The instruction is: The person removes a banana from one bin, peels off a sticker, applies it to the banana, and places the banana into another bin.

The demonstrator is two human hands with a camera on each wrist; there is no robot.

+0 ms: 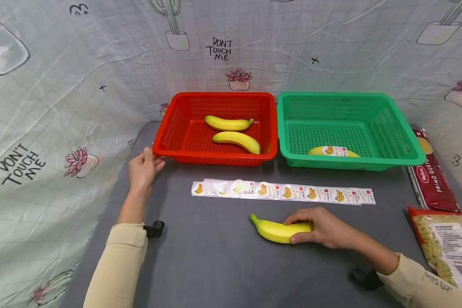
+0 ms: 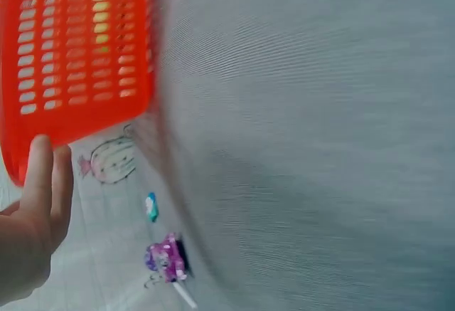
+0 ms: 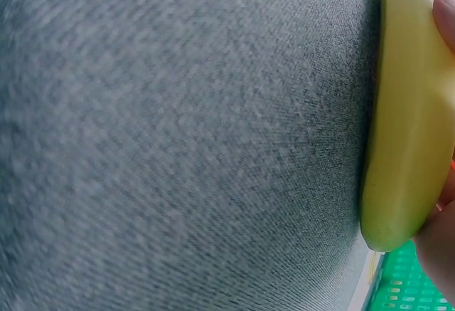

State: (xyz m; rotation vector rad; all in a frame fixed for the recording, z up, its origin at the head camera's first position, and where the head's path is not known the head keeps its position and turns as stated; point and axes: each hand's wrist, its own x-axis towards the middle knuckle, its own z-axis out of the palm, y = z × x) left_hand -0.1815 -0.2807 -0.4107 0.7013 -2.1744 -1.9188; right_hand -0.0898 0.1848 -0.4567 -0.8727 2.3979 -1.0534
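Observation:
My right hand (image 1: 325, 226) grips a yellow banana (image 1: 271, 231) by its right end, on the grey table in front of the sticker strip. In the right wrist view that banana (image 3: 409, 119) lies along the right edge, with fingertips at its side. My left hand (image 1: 143, 169) is at the front left corner of the red basket (image 1: 215, 158). Its fingers look fairly straight in the left wrist view, close to the basket rim; contact is hard to tell. Two bananas, one behind (image 1: 229, 124) and one in front (image 1: 238, 140), lie in the red basket.
A green basket (image 1: 350, 162) stands right of the red one, holding a banana (image 1: 315, 151) with a sticker. A strip of banana stickers (image 1: 282, 191) lies before the baskets. At right are a red packet (image 1: 435, 175) and a bag (image 1: 431, 231). A small purple object (image 2: 169, 257) lies left.

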